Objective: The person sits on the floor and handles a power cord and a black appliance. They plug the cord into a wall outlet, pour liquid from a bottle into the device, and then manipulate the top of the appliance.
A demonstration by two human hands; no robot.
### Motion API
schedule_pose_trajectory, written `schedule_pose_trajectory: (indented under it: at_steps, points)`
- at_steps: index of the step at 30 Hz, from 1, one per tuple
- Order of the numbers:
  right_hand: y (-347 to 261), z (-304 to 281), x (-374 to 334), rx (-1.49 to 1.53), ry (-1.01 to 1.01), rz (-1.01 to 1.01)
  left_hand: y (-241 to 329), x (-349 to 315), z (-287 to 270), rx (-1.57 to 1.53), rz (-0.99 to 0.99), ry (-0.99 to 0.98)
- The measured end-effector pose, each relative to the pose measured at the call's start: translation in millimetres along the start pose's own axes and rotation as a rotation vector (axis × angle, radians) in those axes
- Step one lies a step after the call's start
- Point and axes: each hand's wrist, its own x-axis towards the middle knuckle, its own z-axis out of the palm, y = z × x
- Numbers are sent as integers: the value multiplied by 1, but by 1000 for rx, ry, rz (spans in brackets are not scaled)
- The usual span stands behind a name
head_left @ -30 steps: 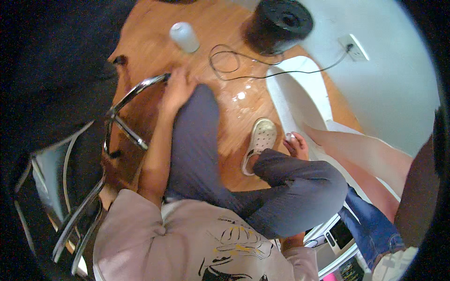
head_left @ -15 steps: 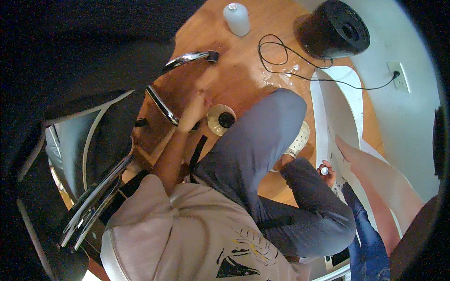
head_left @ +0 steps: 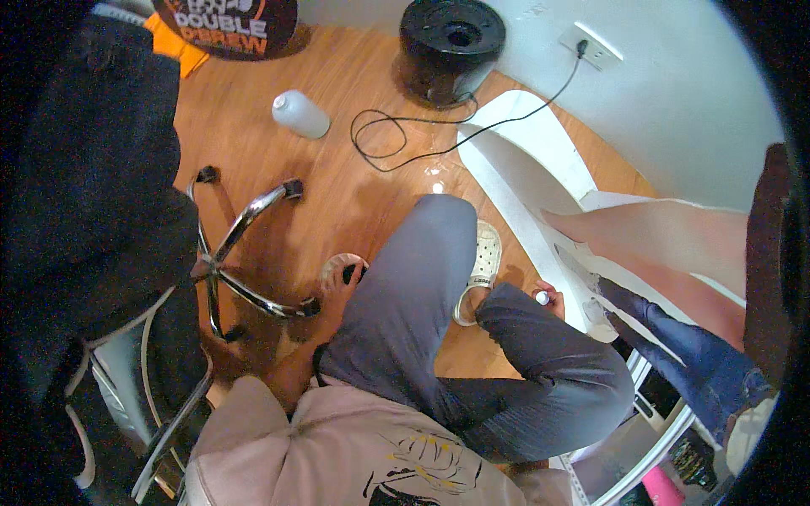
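My left hand [head_left: 339, 288] reaches down beside my left thigh. Its fingers curl over a round pale container [head_left: 331, 266] with a black top [head_left: 353, 272], standing on the wooden floor. My right hand [head_left: 553, 300], beyond my bent right leg, closes round a small thing with a round white end [head_left: 542, 298]; the rest of it is hidden in the fingers. Right by that hand lies a large white cut-out board [head_left: 527, 126] with a picture of legs and denim on it.
A white plastic bottle [head_left: 302, 115] stands ahead on the floor. A black drum-shaped object [head_left: 451, 51] sits by the wall, near a looping black cable [head_left: 396, 166] plugged into a socket [head_left: 592, 47]. Wheeled chrome chair legs [head_left: 245, 223] are left; a dark round sign [head_left: 228, 25] is far left.
My left hand has moved from beside the round container onto its top. The right hand still grips its small white-ended thing. My view has swung, bringing in the round sign and more chair legs.
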Motion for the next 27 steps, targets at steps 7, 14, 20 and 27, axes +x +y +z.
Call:
schedule_pose_trajectory:
  at_steps: [7,14,20,27]
  points:
    - [27,-8,12,-57,111,-21,1,23,-24,-423,73,97]
    - [34,3,12,-6,95,-51,-21,116,-95,-782,-384,-295]
    - [29,18,12,-297,-78,-273,-60,289,-213,-1005,-70,431]
    - [74,38,31,63,75,-13,-41,498,-366,-716,694,641]
